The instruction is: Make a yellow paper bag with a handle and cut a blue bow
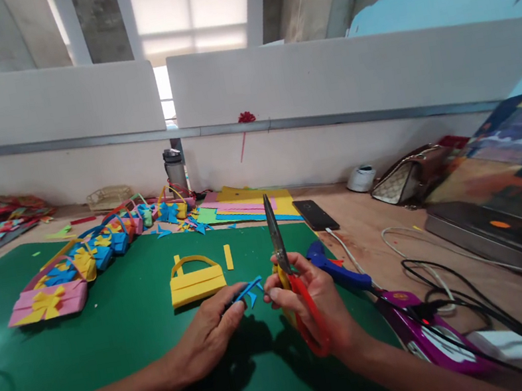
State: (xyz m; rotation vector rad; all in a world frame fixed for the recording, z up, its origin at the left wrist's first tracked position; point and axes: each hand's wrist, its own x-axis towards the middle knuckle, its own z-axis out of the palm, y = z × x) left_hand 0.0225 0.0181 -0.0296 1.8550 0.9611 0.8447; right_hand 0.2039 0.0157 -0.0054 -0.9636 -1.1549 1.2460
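Note:
My left hand (214, 328) pinches a blue paper piece (250, 290) with pointed ends between thumb and fingers. Close by on the right, my right hand (317, 300) is closed around a pair of scissors (306, 309) with red handles, blades pointing up and away. A bit of yellow also shows in that hand; its kind is unclear. Just beyond my left hand, a yellow paper handbag (197, 284) with a curved handle stands on the green mat (132, 353). A yellow paper strip (228, 257) lies to its right.
Several finished paper bags (52, 301) with bows line the left. Coloured sheets (256, 199) and blue scraps lie at the back. On the right are a phone (315, 214), a blue glue gun (338, 268), a purple power strip (426, 328), loose cables and a handbag (404, 177).

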